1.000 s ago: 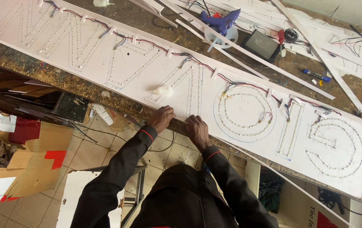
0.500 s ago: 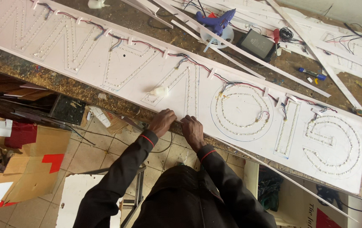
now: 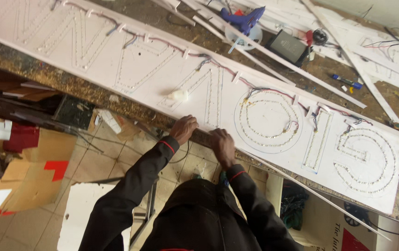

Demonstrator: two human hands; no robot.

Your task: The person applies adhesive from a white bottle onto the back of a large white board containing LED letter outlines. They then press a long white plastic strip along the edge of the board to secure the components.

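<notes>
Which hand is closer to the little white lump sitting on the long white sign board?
Left. The left hand grips the board's near edge just below-right of the white lump; the right hand is farther along that edge.

We see the long white sign panel (image 3: 273, 116), flat on the wooden workbench (image 3: 36, 69), its letter outlines studded with small wired lights.
</notes>
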